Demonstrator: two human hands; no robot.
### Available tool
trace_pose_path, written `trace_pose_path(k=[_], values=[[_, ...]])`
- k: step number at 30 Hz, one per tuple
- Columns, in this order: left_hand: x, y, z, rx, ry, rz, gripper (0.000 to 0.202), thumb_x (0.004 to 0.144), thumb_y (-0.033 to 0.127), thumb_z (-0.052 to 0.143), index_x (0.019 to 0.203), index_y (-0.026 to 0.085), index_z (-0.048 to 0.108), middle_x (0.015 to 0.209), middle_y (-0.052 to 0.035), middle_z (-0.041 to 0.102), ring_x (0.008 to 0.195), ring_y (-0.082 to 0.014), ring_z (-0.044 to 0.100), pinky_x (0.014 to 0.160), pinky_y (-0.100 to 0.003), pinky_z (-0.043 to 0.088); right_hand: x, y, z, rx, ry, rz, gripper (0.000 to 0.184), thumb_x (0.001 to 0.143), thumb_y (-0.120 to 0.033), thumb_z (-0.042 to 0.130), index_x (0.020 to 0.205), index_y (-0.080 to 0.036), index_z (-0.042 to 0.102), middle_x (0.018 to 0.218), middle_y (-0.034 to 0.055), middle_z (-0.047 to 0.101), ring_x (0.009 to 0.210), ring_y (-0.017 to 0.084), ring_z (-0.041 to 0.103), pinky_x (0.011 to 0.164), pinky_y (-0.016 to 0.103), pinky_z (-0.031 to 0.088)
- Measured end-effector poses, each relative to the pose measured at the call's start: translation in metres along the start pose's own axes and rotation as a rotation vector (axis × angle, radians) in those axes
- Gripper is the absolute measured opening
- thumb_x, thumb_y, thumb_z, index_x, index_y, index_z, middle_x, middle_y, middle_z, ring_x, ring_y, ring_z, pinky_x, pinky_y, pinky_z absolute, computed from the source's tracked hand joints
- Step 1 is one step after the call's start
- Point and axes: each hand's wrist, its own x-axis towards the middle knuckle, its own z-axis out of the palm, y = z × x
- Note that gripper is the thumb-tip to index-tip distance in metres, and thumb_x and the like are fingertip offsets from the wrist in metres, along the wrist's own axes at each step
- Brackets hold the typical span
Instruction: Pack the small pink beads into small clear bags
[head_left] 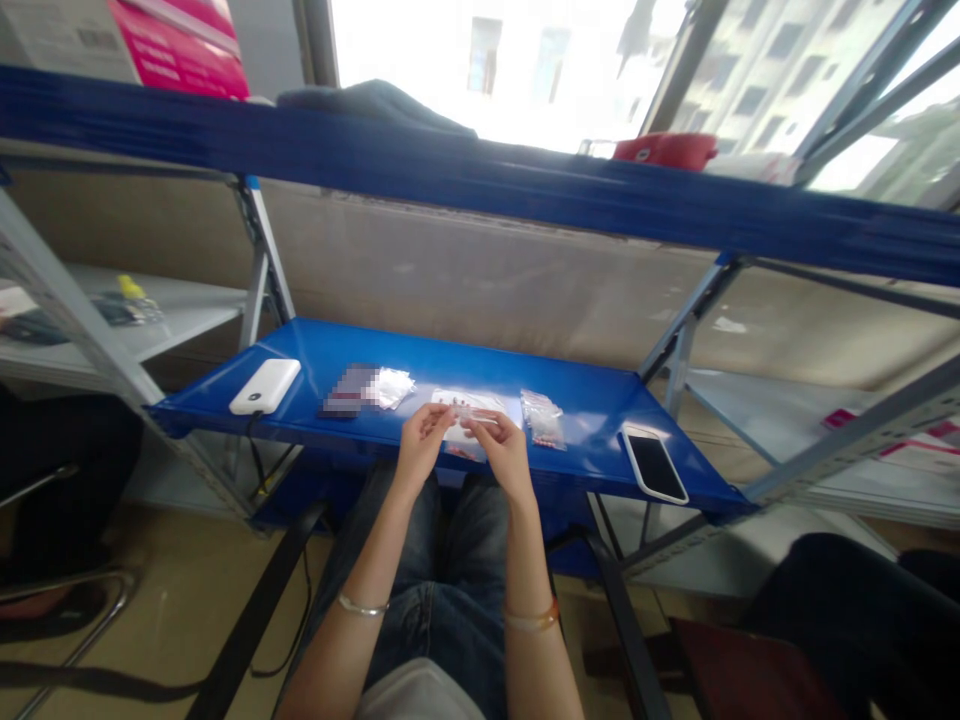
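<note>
Both hands meet above the front edge of a blue shelf (592,390), fingertips pinched close together. Between them is a small clear plastic bag (462,412), its details too small to make out. My left hand (422,440) grips its left side, and my right hand (501,445) has the other side. Beneath the hands lies a white sheet (511,404) with several small dark and reddish bits on it. Right of the sheet rests a clear bag with small reddish pieces (544,420). A pile of clear plastic bags (392,388) lies to the left.
Further left are a dark, blurred-out flat item (349,392) and a white power bank (265,386) with a black cable. A white-framed phone (655,465) lies near the right end. An upper blue shelf (525,190) crosses above; metal struts (679,340) flank the work surface.
</note>
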Motion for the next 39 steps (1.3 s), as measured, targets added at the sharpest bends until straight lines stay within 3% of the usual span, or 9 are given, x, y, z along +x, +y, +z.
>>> trace_pose_path(k=[9, 19, 26, 34, 39], values=[[0.000, 0.010, -0.003, 0.004, 0.064, 0.017, 0.027, 0.069, 0.041, 0.067, 0.079, 0.016, 0.062, 0.072, -0.0028, 0.069, 0.075, -0.0182, 0.065, 0.072, -0.028, 0.048, -0.002, -0.008, -0.010, 0.022, 0.082, -0.002, 0.027, 0.073, -0.045, 0.063, 0.081, -0.020, 0.058, 0.082, 0.0046, 0.071, 0.070, 0.017, 0.066, 0.059, 0.025, 0.043], [-0.001, 0.006, -0.001, 0.087, 0.060, 0.058, 0.024, 0.074, 0.039, 0.063, 0.078, 0.016, 0.061, 0.073, -0.0027, 0.067, 0.074, -0.0170, 0.063, 0.072, -0.027, 0.046, 0.001, -0.003, -0.015, -0.056, 0.150, -0.080, 0.022, 0.071, -0.041, 0.065, 0.074, -0.020, 0.063, 0.073, 0.0010, 0.065, 0.070, 0.015, 0.058, 0.061, 0.025, 0.039], [0.001, 0.004, -0.002, 0.099, 0.086, 0.062, 0.024, 0.074, 0.040, 0.061, 0.079, 0.016, 0.060, 0.074, -0.0036, 0.067, 0.076, -0.0179, 0.063, 0.074, -0.028, 0.046, -0.002, -0.005, -0.013, -0.060, 0.097, -0.056, 0.023, 0.071, -0.041, 0.067, 0.079, -0.019, 0.067, 0.081, 0.0031, 0.067, 0.079, 0.017, 0.059, 0.066, 0.026, 0.042], [-0.002, 0.010, -0.003, 0.158, -0.075, 0.099, 0.026, 0.077, 0.041, 0.059, 0.088, 0.018, 0.066, 0.095, -0.0063, 0.069, 0.096, -0.0207, 0.061, 0.088, -0.033, 0.043, 0.000, 0.001, -0.017, -0.100, 0.166, -0.087, 0.021, 0.072, -0.040, 0.066, 0.077, -0.019, 0.066, 0.080, 0.0029, 0.066, 0.080, 0.019, 0.059, 0.069, 0.029, 0.042], [-0.004, 0.014, -0.003, 0.199, -0.065, 0.159, 0.022, 0.078, 0.037, 0.059, 0.084, 0.018, 0.066, 0.094, -0.0064, 0.069, 0.096, -0.0202, 0.061, 0.089, -0.032, 0.043, -0.001, 0.000, -0.015, -0.133, 0.135, -0.082, 0.023, 0.072, -0.042, 0.065, 0.078, -0.020, 0.067, 0.083, 0.0036, 0.067, 0.083, 0.020, 0.060, 0.071, 0.029, 0.042]])
